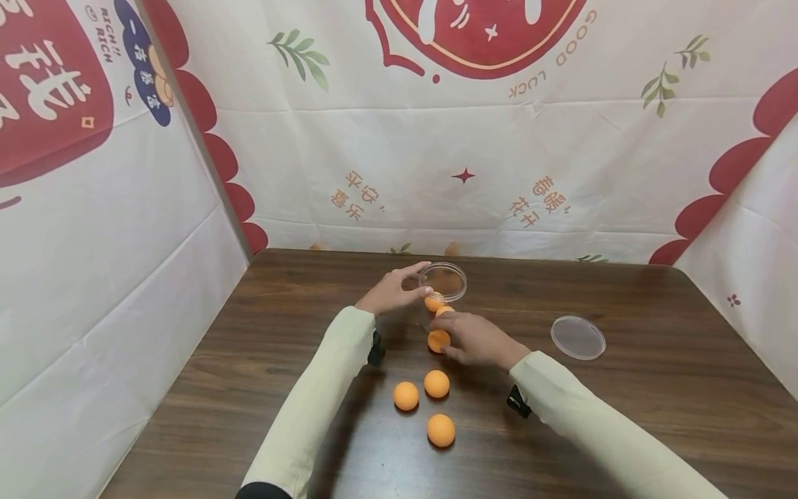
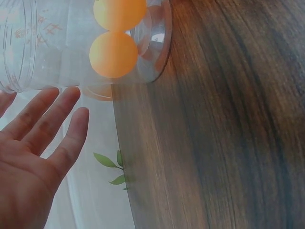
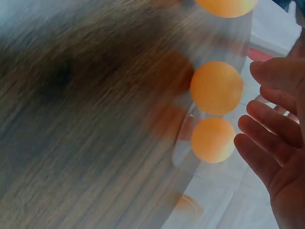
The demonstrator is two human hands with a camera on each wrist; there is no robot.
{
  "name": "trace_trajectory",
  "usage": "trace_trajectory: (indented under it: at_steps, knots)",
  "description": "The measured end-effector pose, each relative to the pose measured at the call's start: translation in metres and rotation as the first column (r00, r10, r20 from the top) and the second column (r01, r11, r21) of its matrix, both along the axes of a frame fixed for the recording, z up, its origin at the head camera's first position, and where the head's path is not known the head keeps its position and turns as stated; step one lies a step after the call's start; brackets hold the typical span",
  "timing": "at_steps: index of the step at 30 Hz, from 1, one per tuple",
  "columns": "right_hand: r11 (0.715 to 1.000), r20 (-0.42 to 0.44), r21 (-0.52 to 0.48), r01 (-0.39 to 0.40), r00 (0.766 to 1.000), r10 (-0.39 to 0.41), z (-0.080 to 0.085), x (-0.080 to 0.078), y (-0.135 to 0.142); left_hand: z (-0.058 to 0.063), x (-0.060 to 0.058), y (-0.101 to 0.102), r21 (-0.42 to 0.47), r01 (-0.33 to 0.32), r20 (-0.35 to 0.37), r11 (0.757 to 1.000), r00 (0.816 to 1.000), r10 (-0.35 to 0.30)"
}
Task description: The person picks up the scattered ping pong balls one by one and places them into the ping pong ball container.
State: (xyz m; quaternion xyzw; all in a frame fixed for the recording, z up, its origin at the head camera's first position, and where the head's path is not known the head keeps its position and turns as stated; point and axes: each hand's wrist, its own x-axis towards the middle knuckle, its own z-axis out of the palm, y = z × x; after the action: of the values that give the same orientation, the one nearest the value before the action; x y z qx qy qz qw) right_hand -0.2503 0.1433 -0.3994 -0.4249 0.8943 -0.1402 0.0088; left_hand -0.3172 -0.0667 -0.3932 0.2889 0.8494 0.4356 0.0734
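Note:
A clear plastic jar point(image 2: 57, 62) stands upright toward the back of the table, its round mouth point(image 1: 464, 283) facing up. Two orange ping-pong balls point(image 2: 113, 55) show inside, low in it. My left hand point(image 1: 395, 290) is at the jar's left side, fingers spread and fairly straight, fingertips right at its wall. In front of the jar, my right hand point(image 1: 476, 339) reaches in from the right around another orange ball point(image 1: 439, 341). In the right wrist view its fingers point(image 3: 267, 124) are extended and loosely parted, with that ball point(image 3: 217, 87) just beyond the fingertips.
Three more orange balls, one of them the nearest ball point(image 1: 440, 430), lie on the dark wooden table point(image 1: 249, 402) between my forearms. A clear round lid point(image 1: 578, 337) lies flat to the right. Printed cloth point(image 1: 399, 138) hangs behind the table and along both sides.

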Motion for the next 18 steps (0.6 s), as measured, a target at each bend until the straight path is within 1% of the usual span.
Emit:
trace_trajectory:
  at_steps: [9,14,18]
  knots:
    - [0.999,-0.047,0.045,-0.023,0.999,0.025,-0.010,-0.001,-0.002,0.001,0.000,0.001,0.010,0.008,-0.002,1.000,1.000,-0.008]
    - [0.997,-0.039,0.080,-0.017,0.999,0.020,-0.016,0.000,-0.002,0.000,-0.001,0.000,0.007,0.005,0.002,1.000,1.000,-0.005]
    - [0.997,-0.041,0.081,-0.012,0.999,0.016,-0.017,0.001,-0.002,-0.001,-0.001,0.000,0.006,0.002,0.000,1.000,1.000,-0.002]
